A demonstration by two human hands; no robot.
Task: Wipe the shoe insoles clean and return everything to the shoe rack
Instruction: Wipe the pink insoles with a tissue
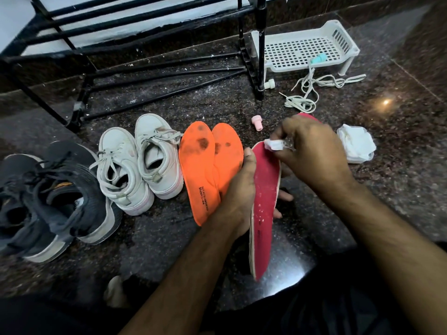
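My left hand (242, 187) grips a pink insole (264, 201) by its edge and holds it upright above the floor. My right hand (312, 151) presses a small white wipe (273, 144) against the insole's top end. Two orange insoles (205, 170) with dark stains lie side by side on the floor to the left. A second pink insole (309, 116) peeks out behind my right hand. A pair of white sneakers (140, 163) and a pair of dark sneakers (48, 201) stand further left. The black shoe rack (145, 52) is at the back.
A crumpled white cloth (355, 143) lies on the granite floor at the right. White laces (312, 90) trail from a white plastic tray (304, 49) beside the rack. A small pink cap (257, 122) and a white cap (269, 83) sit near the rack's leg.
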